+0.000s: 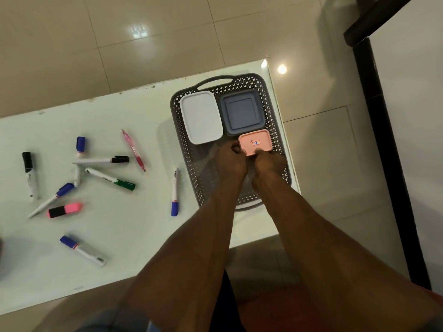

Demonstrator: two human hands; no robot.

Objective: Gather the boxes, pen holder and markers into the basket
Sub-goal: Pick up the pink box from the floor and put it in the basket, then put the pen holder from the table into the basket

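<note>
A grey perforated basket [178,130] stands at the right end of the white table. Inside it lie a white box [201,117] at the far left and a blue-grey box [242,112] at the far right. Both my left hand [231,160] and my right hand [268,162] grip a small pink box [255,141], held in the basket just in front of the blue-grey box. Several markers lie loose on the table to the left, among them a blue-capped marker [175,191] nearest the basket, a green marker [110,179] and a pink highlighter [65,210].
A pink pen [133,149] lies among the markers. The white table [124,236] ends just right of the basket and at its near edge by my arms. A dark frame [383,140] stands on the tiled floor at the right.
</note>
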